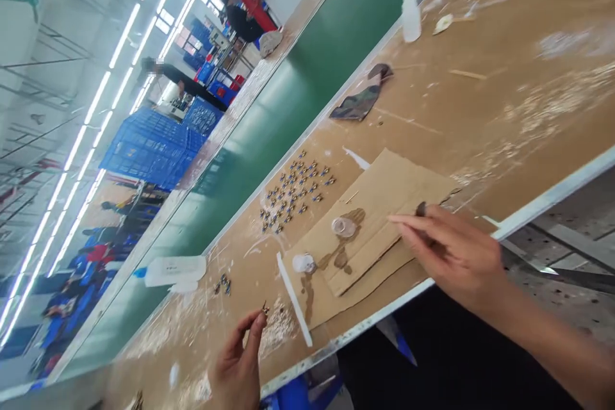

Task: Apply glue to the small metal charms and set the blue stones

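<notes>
My left hand [240,359] pinches a small dark metal part [265,309] between thumb and fingertips, above the near side of the bench. My right hand [454,250] is closed in a pinch over the right part of a cardboard sheet [384,182]; what it holds, if anything, is too thin to make out. Two small clear cups, one on the cardboard [343,226] and one near its left end [303,262], stand beside dark wet stains. Behind the cardboard lie several small brass-coloured parts with blue bits [298,186], spread in loose rows.
A white strip [294,300] lies left of the cardboard. A white bottle with a blue tip [175,270] lies near a small pile of parts [222,284]. Farther back are a camouflage cloth [362,99] and an upright white squeeze bottle [410,16]. A green partition [288,102] edges the bench.
</notes>
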Demonstrator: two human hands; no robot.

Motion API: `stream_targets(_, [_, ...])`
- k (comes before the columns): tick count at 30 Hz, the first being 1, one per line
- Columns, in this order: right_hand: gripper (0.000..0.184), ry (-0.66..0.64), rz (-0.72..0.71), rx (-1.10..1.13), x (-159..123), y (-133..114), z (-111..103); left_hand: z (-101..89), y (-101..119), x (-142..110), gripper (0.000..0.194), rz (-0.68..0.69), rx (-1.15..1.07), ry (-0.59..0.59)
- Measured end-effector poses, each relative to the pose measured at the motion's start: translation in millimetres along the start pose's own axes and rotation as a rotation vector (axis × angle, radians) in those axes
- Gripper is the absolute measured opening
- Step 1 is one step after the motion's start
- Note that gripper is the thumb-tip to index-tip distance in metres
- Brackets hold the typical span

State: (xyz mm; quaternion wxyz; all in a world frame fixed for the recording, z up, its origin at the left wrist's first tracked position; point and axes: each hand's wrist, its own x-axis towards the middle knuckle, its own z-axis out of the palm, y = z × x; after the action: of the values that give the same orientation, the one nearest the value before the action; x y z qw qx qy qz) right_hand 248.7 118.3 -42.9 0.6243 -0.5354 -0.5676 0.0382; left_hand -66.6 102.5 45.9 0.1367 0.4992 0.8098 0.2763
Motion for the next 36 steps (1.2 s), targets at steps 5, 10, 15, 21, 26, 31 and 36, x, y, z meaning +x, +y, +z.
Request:
stream_targets(5, [0.018,-0.023,-0.027,-0.129,-3,-1,4,2.8,-60,-9,0.043,-0.108,-0.112,0.041])
stream_targets(10, [0.018,-0.036,-0.063,-0.233,-4,0,8,12.7,-77,-7,0.035,-0.045,-0.155,-0.008])
stream_targets(15, [0.018,-0.033,-0.104,-0.276,-2,0,8,21.4,-73,-3,0.034,-0.008,-0.139,-0.012])
stream_targets(21, [0.017,-0.04,-0.109,-0.276,-1,0,8,23.7,-63,1,0.034,-0.004,-0.076,-0.012])
stream_targets(26, [0.018,-0.051,-0.106,-0.267,-2,0,8,22.5,-57,5,0.037,0.028,0.013,-0.052])
stream_targets(31, [0.019,-0.05,-0.09,-0.266,-1,-1,7,21.8,-54,8,0.041,0.048,0.083,-0.06])
stream_targets(36, [0.021,-0.055,-0.119,-0.27,0,1,8,20.6,-47,10,0.043,0.042,0.117,-0.086])
